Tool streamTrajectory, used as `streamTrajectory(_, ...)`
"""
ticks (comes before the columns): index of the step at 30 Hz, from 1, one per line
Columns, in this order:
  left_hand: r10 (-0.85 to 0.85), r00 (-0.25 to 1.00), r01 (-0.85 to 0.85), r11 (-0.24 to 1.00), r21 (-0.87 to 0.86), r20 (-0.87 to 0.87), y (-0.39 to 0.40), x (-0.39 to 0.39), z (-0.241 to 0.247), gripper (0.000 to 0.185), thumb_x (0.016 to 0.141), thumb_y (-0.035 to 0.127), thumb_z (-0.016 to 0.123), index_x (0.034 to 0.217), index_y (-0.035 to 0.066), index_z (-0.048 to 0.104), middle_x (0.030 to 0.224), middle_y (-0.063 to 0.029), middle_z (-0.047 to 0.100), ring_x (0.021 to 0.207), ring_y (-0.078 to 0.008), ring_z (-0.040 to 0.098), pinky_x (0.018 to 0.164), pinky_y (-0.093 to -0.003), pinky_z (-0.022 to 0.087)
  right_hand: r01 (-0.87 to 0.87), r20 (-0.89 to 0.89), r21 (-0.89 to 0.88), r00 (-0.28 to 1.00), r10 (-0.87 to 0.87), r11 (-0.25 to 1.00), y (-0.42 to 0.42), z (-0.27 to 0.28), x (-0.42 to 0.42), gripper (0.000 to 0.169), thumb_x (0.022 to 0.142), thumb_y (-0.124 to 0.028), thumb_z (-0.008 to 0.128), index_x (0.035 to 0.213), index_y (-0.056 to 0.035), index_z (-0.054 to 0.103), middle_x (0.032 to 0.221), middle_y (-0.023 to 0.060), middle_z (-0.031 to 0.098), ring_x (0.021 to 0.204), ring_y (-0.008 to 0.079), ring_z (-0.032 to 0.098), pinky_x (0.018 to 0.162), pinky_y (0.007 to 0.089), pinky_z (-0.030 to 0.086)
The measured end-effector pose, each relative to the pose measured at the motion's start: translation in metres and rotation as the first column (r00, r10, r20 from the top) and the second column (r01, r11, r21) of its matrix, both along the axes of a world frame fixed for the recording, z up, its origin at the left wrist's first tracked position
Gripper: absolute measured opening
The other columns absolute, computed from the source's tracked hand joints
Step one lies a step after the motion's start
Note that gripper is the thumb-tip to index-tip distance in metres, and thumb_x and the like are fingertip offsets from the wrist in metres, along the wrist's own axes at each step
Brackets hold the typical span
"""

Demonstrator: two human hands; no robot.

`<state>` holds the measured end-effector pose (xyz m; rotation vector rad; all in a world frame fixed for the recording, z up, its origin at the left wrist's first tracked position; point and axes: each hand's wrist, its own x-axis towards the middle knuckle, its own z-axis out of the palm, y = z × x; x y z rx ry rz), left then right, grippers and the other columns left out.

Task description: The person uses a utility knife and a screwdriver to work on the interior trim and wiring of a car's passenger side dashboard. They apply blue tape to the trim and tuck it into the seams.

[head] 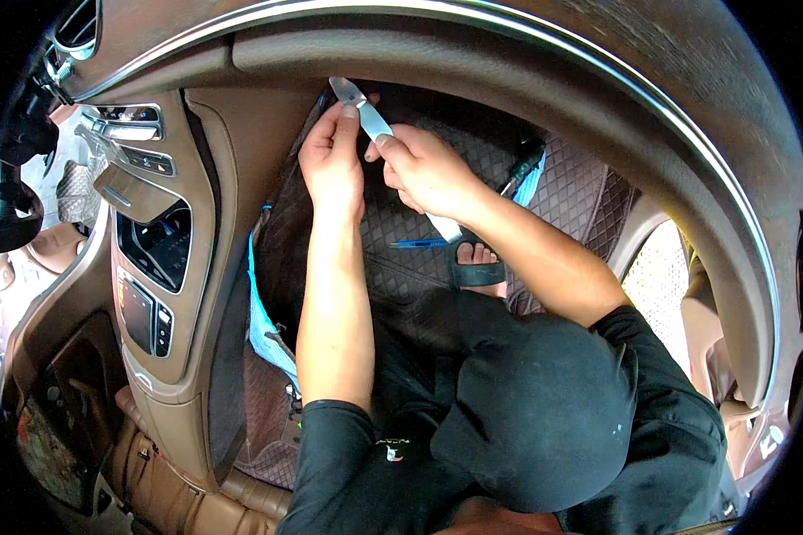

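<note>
In the car's footwell, a flat, shiny metal pry bar is held slantwise in both hands. My left hand pinches it near the rounded upper end, thumb on top. Farther down, my right hand is wrapped around the bar's middle, and the lower end shows beyond the palm. The rounded end lies just below the lower edge of the brown dashboard; whether the two touch, I cannot tell. Beneath the hands is a quilted dark floor mat.
A thin blue tool lies on the mat beside a sandalled foot. To the right is a dark-handled tool by light blue fabric. The centre console borders the left; more light blue fabric hangs near my left forearm.
</note>
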<state>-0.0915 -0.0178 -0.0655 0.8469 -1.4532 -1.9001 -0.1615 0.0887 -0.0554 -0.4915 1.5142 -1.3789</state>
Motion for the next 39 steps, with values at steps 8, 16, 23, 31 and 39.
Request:
streamTrajectory(8, -0.020, 0.994, 0.041, 0.980, 0.193, -0.106, 0.000, -0.010, 0.012, 0.026, 0.099, 0.011, 0.047, 0.115, -0.005, 0.061, 0.107, -0.0124, 0.068, 0.091, -0.0146, 0.061, 0.083, -0.0282, 0.046, -0.047, 0.137, 0.038, 0.990, 0.042, 0.998, -0.006, 0.024, -0.005, 0.029, 0.102, -0.027, 0.039, 0.096, -0.0015, 0.053, 0.059, 0.0020, 0.045, 0.037, 0.0109, 0.037, 0.035, 0.0283, 0.029)
streamTrajectory(16, 0.090, 0.941, 0.030, 0.938, 0.345, -0.325, -0.004, -0.018, -0.006, 0.020, 0.098, 0.007, 0.051, 0.112, -0.003, 0.061, 0.109, -0.0099, 0.065, 0.100, -0.0179, 0.060, 0.089, -0.0322, 0.046, -0.133, -0.716, -0.104, 0.698, 0.019, 0.986, -0.016, -0.010, -0.035, 0.037, 0.102, -0.031, 0.041, 0.093, -0.0001, 0.059, 0.064, 0.0060, 0.054, 0.061, 0.0164, 0.053, 0.061, 0.0352, 0.045)
streamTrajectory(23, 0.047, 0.974, 0.005, 0.973, 0.230, -0.220, -0.005, -0.016, -0.006, 0.024, 0.099, 0.010, 0.049, 0.114, -0.004, 0.062, 0.106, -0.0083, 0.065, 0.098, -0.0144, 0.058, 0.088, -0.0293, 0.043, -0.146, -0.430, -0.005, 0.893, 0.129, 0.989, -0.016, -0.004, -0.034, 0.039, 0.104, -0.038, 0.041, 0.094, -0.0032, 0.055, 0.062, 0.0005, 0.047, 0.051, 0.0104, 0.044, 0.049, 0.0284, 0.039)
streamTrajectory(31, 0.092, 0.982, -0.061, 0.981, 0.185, -0.165, -0.001, -0.024, 0.000, 0.033, 0.095, 0.017, 0.046, 0.117, -0.003, 0.059, 0.118, -0.0141, 0.065, 0.110, -0.0233, 0.061, 0.099, -0.0372, 0.041, -0.132, 0.026, 0.129, 0.991, 0.130, 0.983, 0.077, -0.051, -0.039, 0.033, 0.104, -0.036, 0.043, 0.089, -0.0075, 0.050, 0.058, -0.0041, 0.039, 0.042, 0.0046, 0.032, 0.037, 0.0228, 0.027)
streamTrajectory(39, 0.196, 0.921, -0.023, 0.890, 0.456, -0.336, 0.005, -0.018, -0.003, 0.037, 0.095, 0.020, 0.048, 0.126, 0.001, 0.054, 0.128, -0.0137, 0.060, 0.123, -0.0260, 0.053, 0.108, -0.0400, 0.036, -0.026, -0.085, -0.044, 0.996, 0.022, 0.999, 0.041, -0.009, -0.027, 0.034, 0.104, -0.033, 0.040, 0.091, -0.0033, 0.053, 0.057, -0.0012, 0.044, 0.040, 0.0083, 0.041, 0.038, 0.0251, 0.032)
